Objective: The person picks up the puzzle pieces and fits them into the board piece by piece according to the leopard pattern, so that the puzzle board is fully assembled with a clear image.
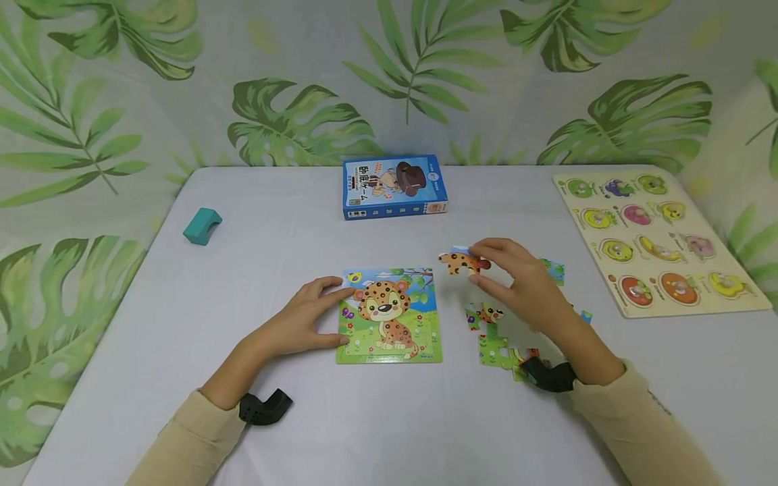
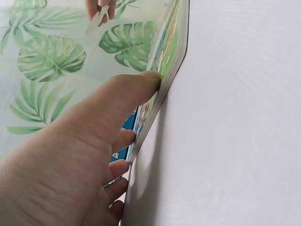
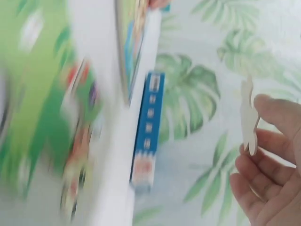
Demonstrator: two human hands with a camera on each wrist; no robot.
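Observation:
A square puzzle board [image 1: 365,359] with a cartoon leopard picture lies flat on the table in the head view. My left hand [image 1: 306,317] rests at its left edge, fingers spread, with the thumb [image 2: 141,84] against the edge in the left wrist view. Between thumb and fingertips, my right hand [image 1: 529,287] pinches a spotted orange puzzle piece [image 1: 456,263], up and to the right of the board. The right wrist view shows this piece [image 3: 248,117] from its plain, pale side. Several loose puzzle pieces [image 1: 491,347] lie below the right hand, partly hidden by the forearm.
At the back stands a blue card-game box [image 1: 392,185]. A wooden fruit puzzle board [image 1: 620,270] lies on the right, and a teal arch block [image 1: 200,226] at the far left. Leaf-patterned cloth [image 1: 292,121] hangs behind the white table [image 1: 395,425].

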